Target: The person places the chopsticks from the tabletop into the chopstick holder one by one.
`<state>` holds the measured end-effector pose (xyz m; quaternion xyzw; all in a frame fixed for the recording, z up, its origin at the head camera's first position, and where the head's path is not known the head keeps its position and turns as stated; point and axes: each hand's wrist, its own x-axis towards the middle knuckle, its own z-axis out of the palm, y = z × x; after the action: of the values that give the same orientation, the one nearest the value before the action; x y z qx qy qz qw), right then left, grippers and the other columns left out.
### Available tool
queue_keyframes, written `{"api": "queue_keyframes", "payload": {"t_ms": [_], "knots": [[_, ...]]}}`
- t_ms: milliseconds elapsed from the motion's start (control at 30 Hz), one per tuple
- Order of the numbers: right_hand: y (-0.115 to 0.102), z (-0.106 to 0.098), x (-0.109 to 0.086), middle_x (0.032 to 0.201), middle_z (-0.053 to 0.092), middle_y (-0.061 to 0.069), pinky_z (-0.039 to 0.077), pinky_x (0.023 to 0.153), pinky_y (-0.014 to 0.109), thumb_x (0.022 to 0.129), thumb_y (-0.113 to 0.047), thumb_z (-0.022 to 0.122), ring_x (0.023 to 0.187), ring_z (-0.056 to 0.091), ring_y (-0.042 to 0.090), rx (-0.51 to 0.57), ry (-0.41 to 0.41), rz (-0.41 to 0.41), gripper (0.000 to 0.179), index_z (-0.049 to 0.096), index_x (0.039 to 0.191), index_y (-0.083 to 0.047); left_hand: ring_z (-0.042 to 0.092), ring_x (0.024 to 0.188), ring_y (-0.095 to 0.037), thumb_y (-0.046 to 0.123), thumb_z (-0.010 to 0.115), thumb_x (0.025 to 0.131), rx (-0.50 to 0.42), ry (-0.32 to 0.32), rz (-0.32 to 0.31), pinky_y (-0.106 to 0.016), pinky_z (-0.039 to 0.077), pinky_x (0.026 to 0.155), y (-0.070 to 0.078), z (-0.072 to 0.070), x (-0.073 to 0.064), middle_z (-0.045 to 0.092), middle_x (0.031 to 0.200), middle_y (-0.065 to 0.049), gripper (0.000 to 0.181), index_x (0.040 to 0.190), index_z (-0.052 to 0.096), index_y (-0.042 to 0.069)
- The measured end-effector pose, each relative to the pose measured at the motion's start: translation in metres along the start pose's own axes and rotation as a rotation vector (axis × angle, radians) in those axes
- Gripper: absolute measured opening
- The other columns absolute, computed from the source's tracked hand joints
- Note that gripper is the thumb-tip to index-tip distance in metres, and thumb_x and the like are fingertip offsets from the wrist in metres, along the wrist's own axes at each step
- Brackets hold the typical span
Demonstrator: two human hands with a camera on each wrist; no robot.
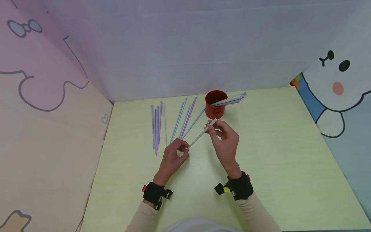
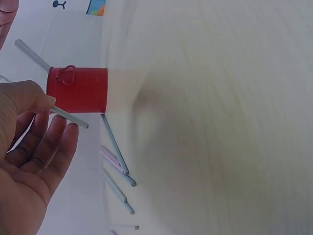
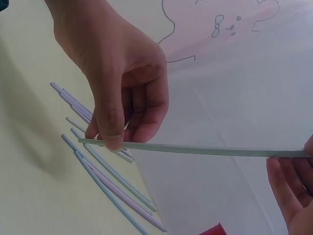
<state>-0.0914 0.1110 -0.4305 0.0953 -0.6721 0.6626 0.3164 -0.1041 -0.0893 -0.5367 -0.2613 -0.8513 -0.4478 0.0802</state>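
A slim pale-green straw [image 1: 198, 138] is held slantwise above the table between the two hands. My left hand [image 1: 173, 156] pinches its lower, near end between thumb and fingers. At the upper end, my right hand [image 1: 226, 141] pinches the straw with thumb and fingers, just in front of the red cup [image 1: 214, 111]. In the right wrist view the straw [image 3: 195, 150] spans from one hand to the other, slightly bowed. The left wrist view shows its near end [image 2: 73, 118] poking past the left thumb.
A bundle of pale straws [image 1: 230, 100] leans out of the cup toward the right. Left of the cup, blue and purple straws [image 1: 187, 117] lie loose on the table [image 1: 275, 145], with a purple group [image 1: 156, 129] farther left. Curtain-like walls border the table's back and sides.
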Motion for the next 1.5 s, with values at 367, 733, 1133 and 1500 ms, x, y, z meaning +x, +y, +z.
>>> {"api": "queue_keyframes", "payload": {"t_ms": [367,733,1133,1500], "knots": [[0.002,-0.018,0.016,0.093,0.064,0.037,0.06,0.071,0.03,0.08,0.028,0.06,0.077,0.065,0.038,0.034,0.091,-0.048,0.024,0.063,0.102,0.021,0.06,0.075,-0.011,-0.001,0.07,0.082,0.019,0.045,-0.071,-0.039,0.057,0.066,-0.022,-0.004,-0.009,0.065,0.092,0.0,0.021,0.1,0.064,0.009],[0.002,-0.035,0.033,0.093,0.063,0.038,0.059,0.072,0.027,0.081,0.027,0.059,0.076,0.07,0.021,0.027,0.152,-0.088,0.023,0.062,0.103,0.023,0.063,0.073,-0.014,-0.005,0.069,0.081,0.068,0.148,-0.14,-0.036,0.056,0.064,-0.047,-0.032,-0.011,0.067,0.09,-0.004,0.02,0.097,0.066,0.007],[-0.005,-0.054,0.057,0.09,0.064,0.038,0.059,0.07,0.026,0.082,0.023,0.061,0.075,0.07,0.026,-0.013,0.233,-0.123,0.018,0.062,0.1,0.024,0.064,0.074,-0.02,-0.003,0.064,0.084,0.145,0.251,-0.296,-0.039,0.054,0.062,-0.077,-0.059,-0.018,0.068,0.09,-0.007,0.016,0.098,0.067,0.005],[-0.02,-0.071,0.088,0.09,0.067,0.032,0.059,0.07,0.027,0.086,0.016,0.062,0.077,0.07,0.03,-0.062,0.329,-0.18,0.014,0.066,0.098,0.021,0.066,0.074,-0.023,0.005,0.07,0.084,0.184,0.279,-0.443,-0.039,0.052,0.063,-0.093,-0.083,-0.019,0.07,0.091,-0.009,0.014,0.097,0.068,0.004]]}}
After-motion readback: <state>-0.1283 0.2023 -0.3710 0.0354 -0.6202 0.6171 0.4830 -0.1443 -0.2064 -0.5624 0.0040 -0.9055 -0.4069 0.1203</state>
